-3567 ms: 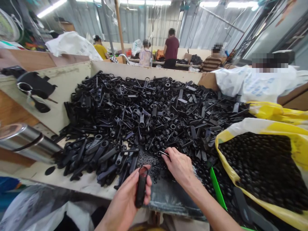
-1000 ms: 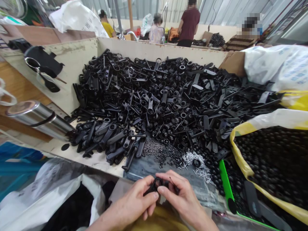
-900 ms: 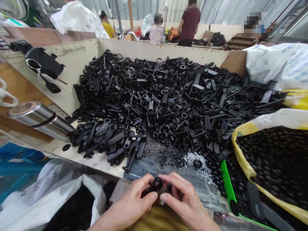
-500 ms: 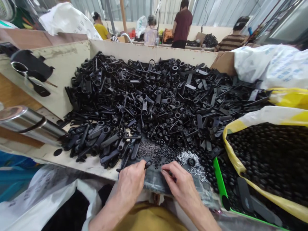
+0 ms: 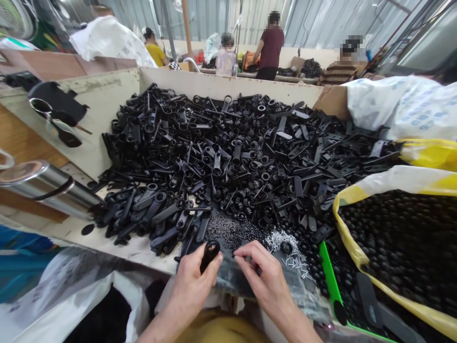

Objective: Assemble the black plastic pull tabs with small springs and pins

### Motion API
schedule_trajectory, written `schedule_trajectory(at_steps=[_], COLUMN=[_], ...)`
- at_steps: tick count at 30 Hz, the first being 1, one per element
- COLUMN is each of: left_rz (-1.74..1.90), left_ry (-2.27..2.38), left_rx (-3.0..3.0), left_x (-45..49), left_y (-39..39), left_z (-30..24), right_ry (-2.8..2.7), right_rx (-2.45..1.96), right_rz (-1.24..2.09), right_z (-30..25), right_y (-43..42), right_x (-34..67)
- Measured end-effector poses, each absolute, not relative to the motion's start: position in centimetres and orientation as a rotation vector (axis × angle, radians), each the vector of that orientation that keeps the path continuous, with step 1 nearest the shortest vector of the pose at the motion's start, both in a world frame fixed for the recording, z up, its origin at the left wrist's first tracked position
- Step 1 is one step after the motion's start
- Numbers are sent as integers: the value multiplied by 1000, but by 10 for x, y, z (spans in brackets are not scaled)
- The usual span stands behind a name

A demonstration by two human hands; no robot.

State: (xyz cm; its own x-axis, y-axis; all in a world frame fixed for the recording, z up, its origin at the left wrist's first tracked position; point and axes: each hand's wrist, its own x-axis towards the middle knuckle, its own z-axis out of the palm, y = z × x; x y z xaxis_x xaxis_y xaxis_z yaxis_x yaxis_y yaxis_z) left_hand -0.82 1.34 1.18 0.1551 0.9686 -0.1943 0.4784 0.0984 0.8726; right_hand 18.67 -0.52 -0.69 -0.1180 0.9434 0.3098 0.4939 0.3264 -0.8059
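Observation:
My left hand (image 5: 194, 276) is wrapped round a black plastic lever (image 5: 209, 255), its rounded, hollowed end up between thumb and fingers. Just to the right, my right hand (image 5: 264, 271) is closed in a pinch on a tiny dark part (image 5: 233, 255), too small to name exactly. Beyond the hands, small brownish-grey pieces (image 5: 219, 226) and tiny black pieces (image 5: 246, 232) lie on a dark work plate (image 5: 232, 276). Silver metal pins (image 5: 280, 241) are heaped beyond my right hand. Left of these lie several black levers (image 5: 167, 236) in a loose pile.
A big heap of black plastic parts (image 5: 214, 157) fills the pale tray (image 5: 107, 85). On the right, a yellow-edged bag (image 5: 348, 233) holds round black pieces, beside a green-edged bin (image 5: 330, 276). A steel flask (image 5: 53, 190) lies left. Several people (image 5: 270, 47) are at the back.
My left hand has turned the lever so its rounded end now faces up. My right hand stays pinched and close by. The view has tilted slightly upward.

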Motion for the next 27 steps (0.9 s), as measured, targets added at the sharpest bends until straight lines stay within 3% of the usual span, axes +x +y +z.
schedule_trajectory(at_steps=[16, 27], left_rz=[682, 698], left_ry=[1258, 1071], left_rx=[1200, 593], left_x=[-3, 5], left_y=[9, 2], left_z=[23, 23], right_ry=[-1880, -1417], right_rx=[-1089, -1238], right_rz=[667, 1016], right_z=[9, 3], right_y=[-10, -17], right_x=[181, 177])
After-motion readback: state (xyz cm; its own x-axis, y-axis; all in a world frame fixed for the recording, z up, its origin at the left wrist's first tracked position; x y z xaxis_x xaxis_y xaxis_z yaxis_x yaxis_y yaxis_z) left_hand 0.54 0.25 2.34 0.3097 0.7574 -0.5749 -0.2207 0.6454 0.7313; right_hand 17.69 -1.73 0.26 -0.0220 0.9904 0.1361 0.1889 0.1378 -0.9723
